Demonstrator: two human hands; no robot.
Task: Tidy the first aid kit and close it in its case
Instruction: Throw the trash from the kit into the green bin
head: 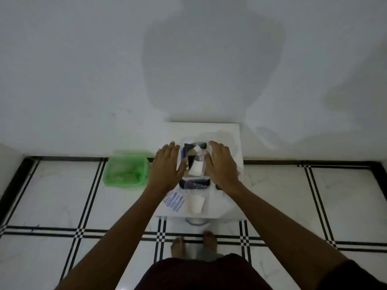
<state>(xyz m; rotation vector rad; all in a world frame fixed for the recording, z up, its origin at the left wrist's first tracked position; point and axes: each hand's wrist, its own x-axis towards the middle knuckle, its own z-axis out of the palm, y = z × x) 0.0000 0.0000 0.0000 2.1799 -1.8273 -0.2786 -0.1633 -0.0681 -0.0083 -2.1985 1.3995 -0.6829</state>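
A: Status?
B: Open case centre of white table. Left hand at its 9, right hand at 3, fingers flat, spread, gripping nothing. Looks like steadying it before closing.
A: Labels?
B: Blue-print leaflet at 6, unreadable. Green tub farther out at 9.

The first aid case lies open on a small white table, its jumbled white and dark contents showing.
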